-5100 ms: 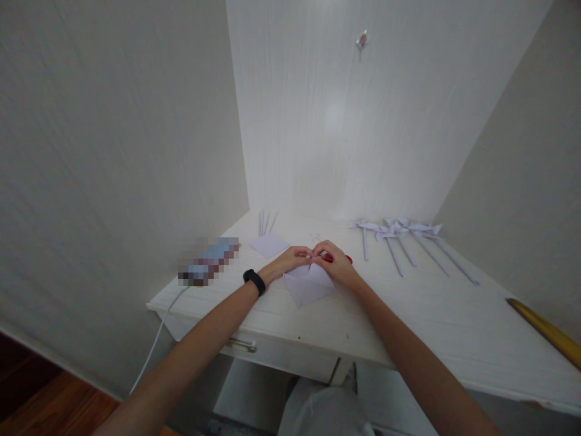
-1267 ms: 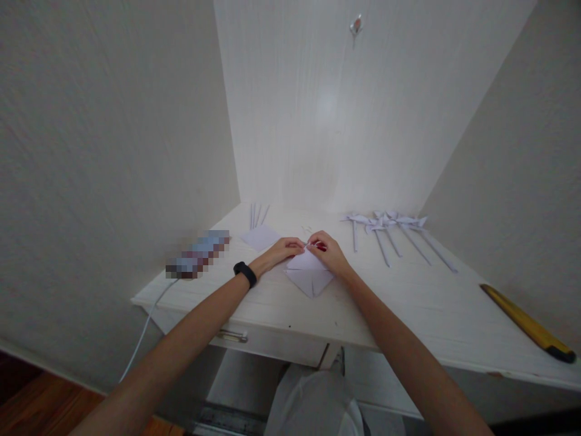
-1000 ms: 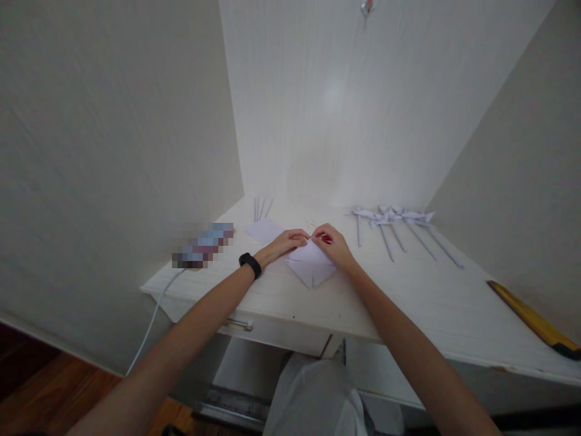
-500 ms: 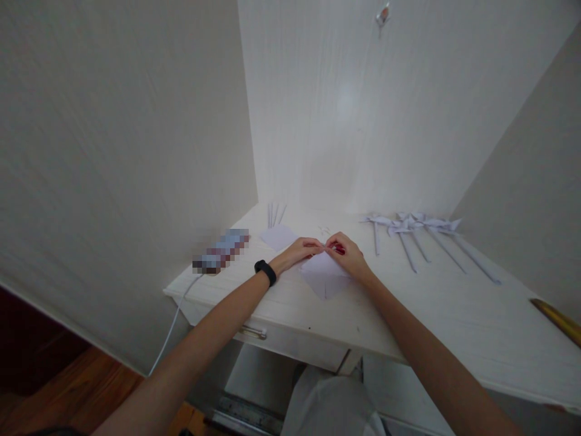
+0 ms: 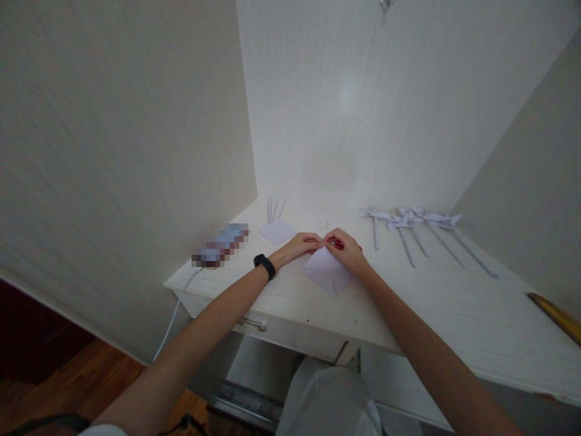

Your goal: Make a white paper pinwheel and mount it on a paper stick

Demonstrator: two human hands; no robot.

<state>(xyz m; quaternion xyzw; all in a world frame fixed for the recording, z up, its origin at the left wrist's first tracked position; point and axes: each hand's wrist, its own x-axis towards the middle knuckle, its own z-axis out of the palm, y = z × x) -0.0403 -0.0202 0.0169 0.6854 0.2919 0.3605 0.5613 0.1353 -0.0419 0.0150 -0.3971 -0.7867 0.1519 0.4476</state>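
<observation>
Left hand (image 5: 300, 245) and right hand (image 5: 347, 249), fingers pinched closed, grip the far corner of one slit paper sheet (image 5: 327, 271) near the desk's (image 5: 436, 321) front edge; desktop stretches away rightward. One red object (image 5: 336, 244) shows at the right palm. Beyond: five pinwheels (image 5: 401, 218) at right, four paper sticks (image 5: 275, 211) at left.

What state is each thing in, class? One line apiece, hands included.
Slit paper, cut, far end pinched
Left hand, fingertips together at that end
Right hand, fingertips pinched at that end
Red object, partly hidden
Pinwheels, assembled, lying together
Loose sticks, lying unattached
Paper square, flat
Wristband, worn
Cable, hanging down
Pixelated device, details unreadable
Drawer, looks shut
Yellow item, partly out of frame
</observation>
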